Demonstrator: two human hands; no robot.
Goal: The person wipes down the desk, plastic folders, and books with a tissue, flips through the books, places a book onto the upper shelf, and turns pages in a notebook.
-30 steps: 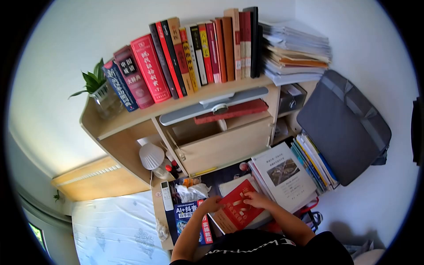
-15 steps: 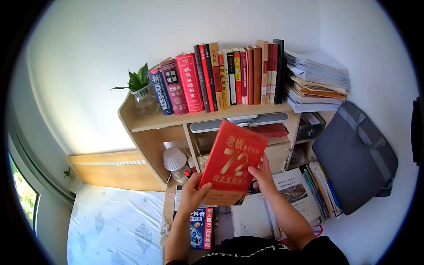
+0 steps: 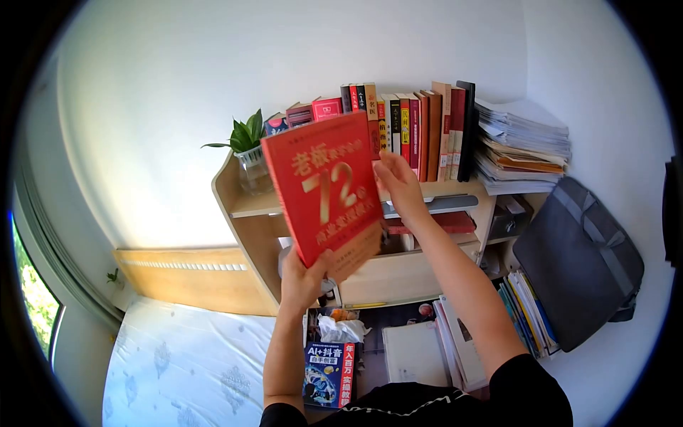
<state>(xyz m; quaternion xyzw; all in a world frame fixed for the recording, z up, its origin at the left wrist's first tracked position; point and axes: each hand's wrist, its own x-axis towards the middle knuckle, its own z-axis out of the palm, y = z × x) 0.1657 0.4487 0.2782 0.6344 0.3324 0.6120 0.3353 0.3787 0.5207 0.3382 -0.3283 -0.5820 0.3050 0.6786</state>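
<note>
A red paperback book with a large gold "72" on its cover is held up in front of the bookshelf, tilted slightly left. My left hand grips its lower left part, thumb on the cover. At the upper right edge, the fingers of my right hand are bent against the book and partly hidden. Behind it, a row of upright books lines the top shelf; the book covers several spines on the left.
A potted plant in a glass stands left on the shelf. Stacked papers lie to the right, above a grey laptop bag. On the desk are a blue book, crumpled tissue and a white folder. The bed is left.
Both hands have raised the red book from above the desk to shelf height. My right hand has moved from the cover's lower right to its upper right edge.
</note>
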